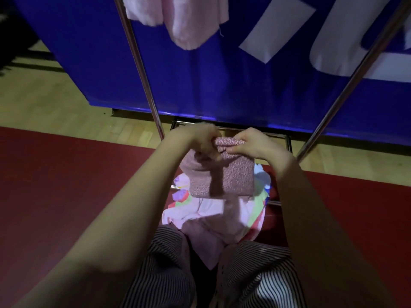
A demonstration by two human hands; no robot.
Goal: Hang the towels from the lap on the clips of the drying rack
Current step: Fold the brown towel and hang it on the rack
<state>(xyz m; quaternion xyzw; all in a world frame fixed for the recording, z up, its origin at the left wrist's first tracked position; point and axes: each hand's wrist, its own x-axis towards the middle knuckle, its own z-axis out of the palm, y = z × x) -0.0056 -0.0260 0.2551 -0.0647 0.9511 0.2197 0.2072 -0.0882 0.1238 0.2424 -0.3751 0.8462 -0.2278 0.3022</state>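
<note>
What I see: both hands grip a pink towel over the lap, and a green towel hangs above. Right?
No: the head view shows the hanging towel is pink, not green. The left hand and right hand do grip a pink towel.

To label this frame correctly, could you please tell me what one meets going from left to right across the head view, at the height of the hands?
left rack pole → left hand → pink towel → right hand → right rack pole
</note>
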